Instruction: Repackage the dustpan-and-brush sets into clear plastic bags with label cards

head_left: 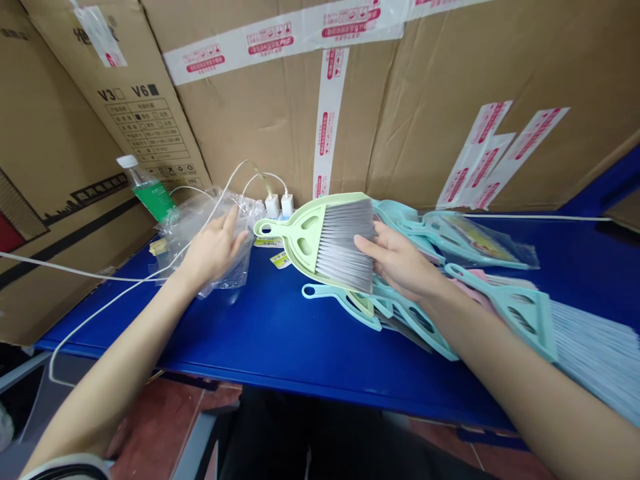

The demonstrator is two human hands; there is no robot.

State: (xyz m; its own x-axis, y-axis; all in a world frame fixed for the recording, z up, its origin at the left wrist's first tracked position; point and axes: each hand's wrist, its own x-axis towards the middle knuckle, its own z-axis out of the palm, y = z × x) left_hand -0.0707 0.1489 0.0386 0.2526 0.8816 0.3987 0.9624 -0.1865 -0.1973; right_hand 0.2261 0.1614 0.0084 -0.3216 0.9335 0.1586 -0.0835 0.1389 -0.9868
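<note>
My right hand [400,260] grips a light green dustpan [280,230] with a grey-bristled hand brush [345,243] nested in it. The thumb lies over the bristle ends and the fingers go behind the pan. Its handle, with a hanging hole, points left. My left hand [217,247] is over crumpled clear plastic bags [200,217], thumb and fingers apart; whether it touches the plastic I cannot tell. Under and beside my right hand lie several turquoise dustpans and brushes [520,307], some with pale blue bristles. Another turquoise dustpan [460,237] lies behind, in clear packaging.
A blue table [280,353] carries everything. White chargers [279,205] with cables stand at the back, and a white cable [125,287] runs across the left side. A green-labelled bottle [150,190] leans at the left. Large cardboard boxes [425,107] wall off the back.
</note>
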